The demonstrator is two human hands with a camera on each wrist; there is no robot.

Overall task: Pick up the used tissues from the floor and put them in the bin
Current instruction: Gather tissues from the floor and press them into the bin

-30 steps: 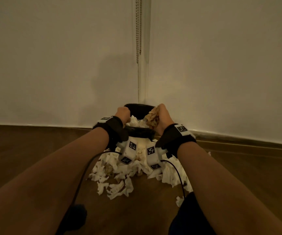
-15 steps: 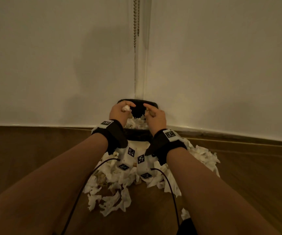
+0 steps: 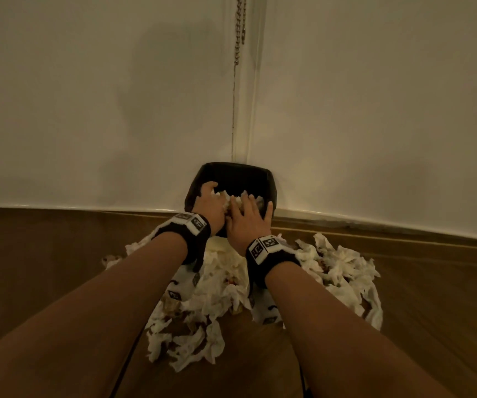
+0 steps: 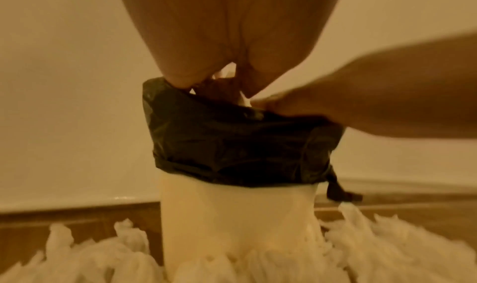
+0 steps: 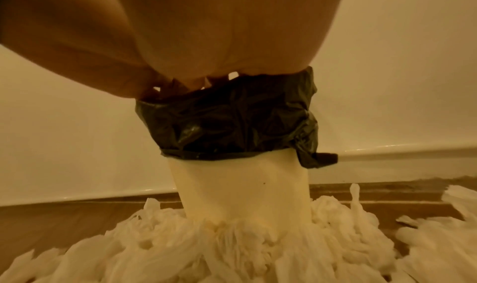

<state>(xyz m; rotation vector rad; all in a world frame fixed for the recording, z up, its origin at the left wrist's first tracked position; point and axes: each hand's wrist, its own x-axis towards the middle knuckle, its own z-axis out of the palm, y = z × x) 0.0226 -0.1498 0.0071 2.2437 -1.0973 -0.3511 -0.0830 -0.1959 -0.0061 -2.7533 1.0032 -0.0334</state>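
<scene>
White tissues [image 3: 220,282] heaped on floor [image 3: 44,254] round bin [image 3: 233,169] base, below both hands, nearer the body. Right hand [image 3: 245,219] flat, fingers spread, atop bin's fill; left hand [image 3: 210,202] beside it, grip unclear.

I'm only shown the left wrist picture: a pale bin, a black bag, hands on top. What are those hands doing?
Observer: In the head view the right hand lies flat, fingers spread, on white tissues inside the bin.
Visitor: And the other one?
Observer: The left hand dips its fingers into the same tissues; whether it grips any, I cannot tell.
Visitor: Is the bin full?
Observer: Not to the top: above the tissues, the back wall of the liner shows bare.
</scene>
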